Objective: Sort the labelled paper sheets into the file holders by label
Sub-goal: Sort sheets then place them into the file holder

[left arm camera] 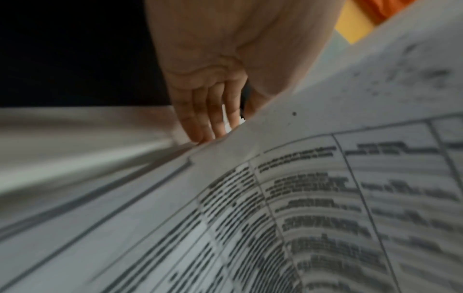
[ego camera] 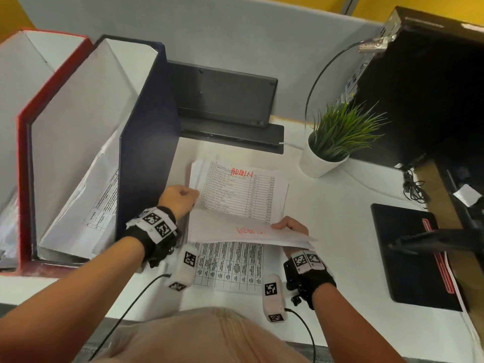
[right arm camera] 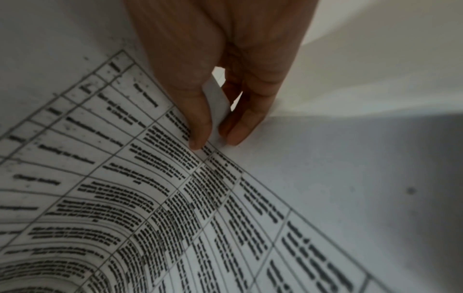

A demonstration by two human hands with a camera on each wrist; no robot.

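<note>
1. The left hand (ego camera: 178, 199) was curled in a loose fist at the left edge of the lifted sheet (ego camera: 246, 231), beside the blue holder (ego camera: 149, 142). The head view hid its fingertips. In the left wrist view the fingers (left arm camera: 198, 115) lay fairly straight and close together, tips at a paper edge. Whether they pinched that edge could not be told.
2. The right hand (ego camera: 289, 226) pinched the sheet's right side, thumb on top. In the right wrist view, thumb (right arm camera: 198, 119) and fingers (right arm camera: 240, 126) clamped a thin paper edge between them.
3. The sheet was raised off the desk (ego camera: 340, 231) between both hands, its blank back up, red writing showing through it in reverse.
4. Behind it lay the stack (ego camera: 241, 192), face up on the desk just right of the blue holder. Its top page carried a printed table with "ADMIN" in red.
5. Another printed page (ego camera: 230, 265) lay flat on the desk under the lifted sheet, nearer the person.
6. The red holder (ego camera: 22, 142) stood left of the blue one, touching it. Both held papers.
7. A potted plant (ego camera: 332, 142) stood right of the stack, a black pad (ego camera: 408, 252) further right, and a dark stand (ego camera: 225, 100) behind the stack.
</note>
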